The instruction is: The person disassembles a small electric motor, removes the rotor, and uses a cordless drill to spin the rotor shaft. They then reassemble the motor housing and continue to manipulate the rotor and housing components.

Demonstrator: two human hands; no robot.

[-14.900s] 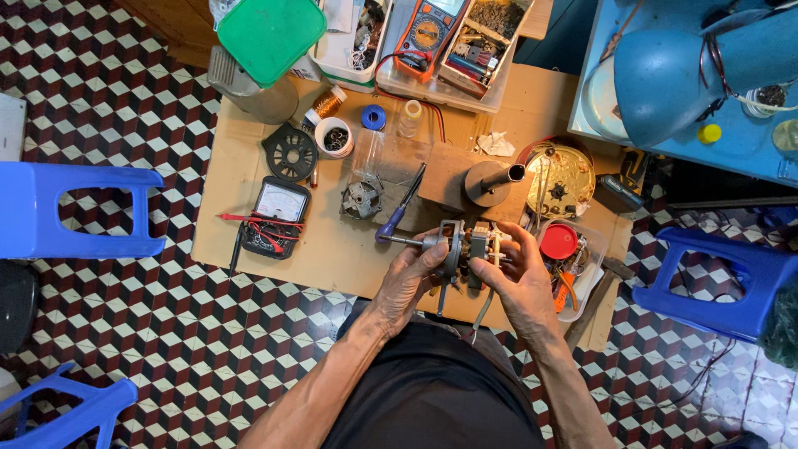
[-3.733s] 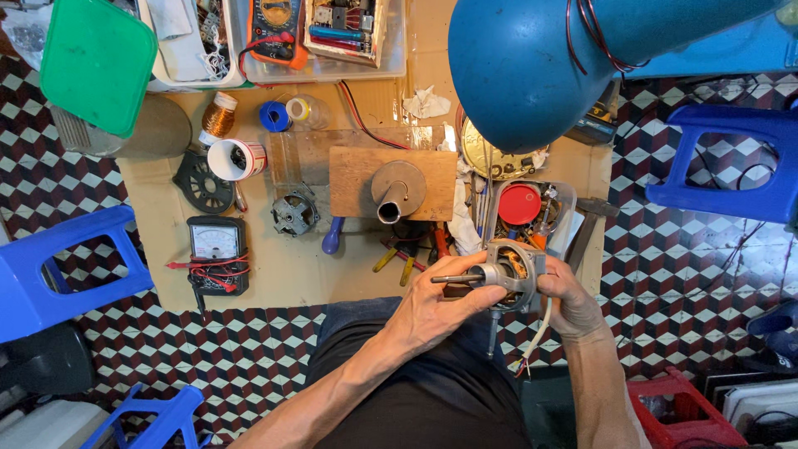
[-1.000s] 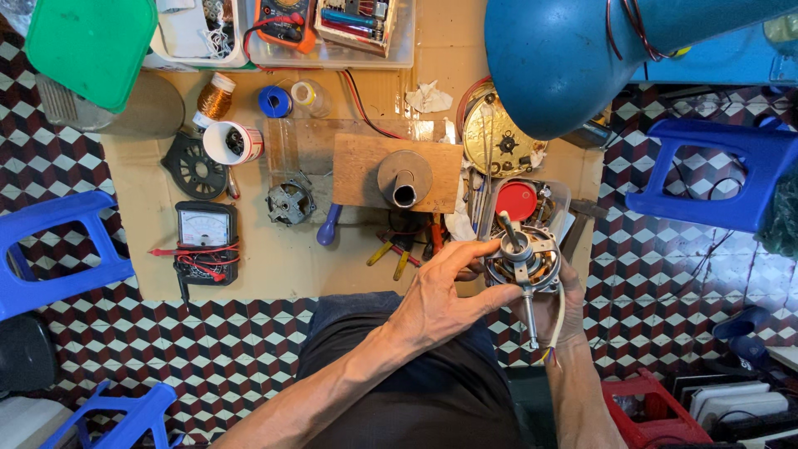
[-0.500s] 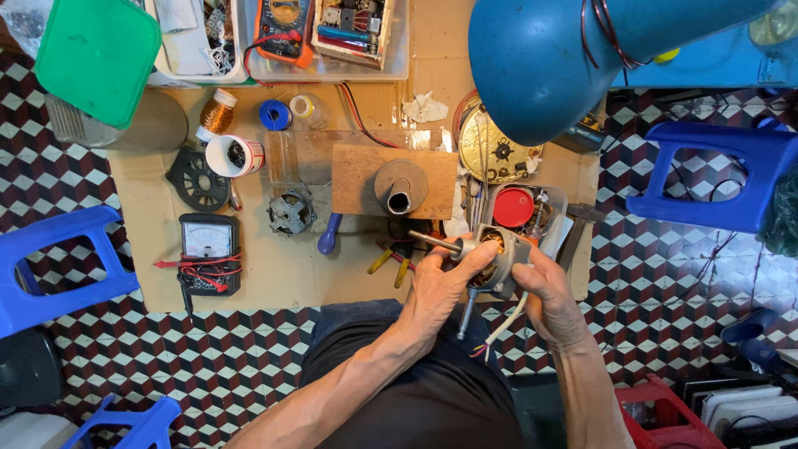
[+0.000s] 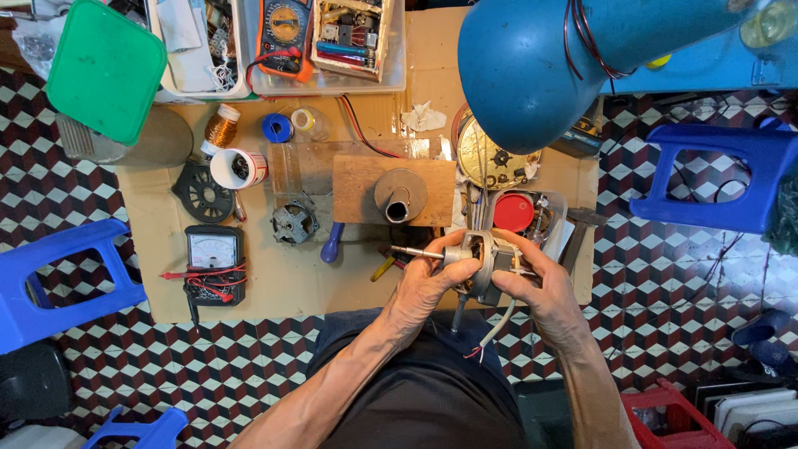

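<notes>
Gripping from both sides, my left hand (image 5: 424, 287) and right hand (image 5: 544, 291) are closed around a small grey metal electric motor with a steel shaft (image 5: 478, 262), held just above the near edge of the cardboard-covered tabletop (image 5: 274, 283). The shaft points toward 9 o'clock, and a grey cable with red and white wire ends (image 5: 490, 333) hangs from the motor toward 6 o'clock, over my lap. Just beyond my hands, at 12 o'clock, I see a clear plastic tub holding a red round lid (image 5: 515, 212). At 10 o'clock sits a wooden block carrying a grey metal cone (image 5: 395, 191), with a blue-handled screwdriver (image 5: 331, 243) beside it. Farther off at 9 o'clock lies a black analogue meter with red leads (image 5: 214, 258). At 1 o'clock, a big blue lamp shade (image 5: 540, 66) overhangs the far tabletop.
</notes>
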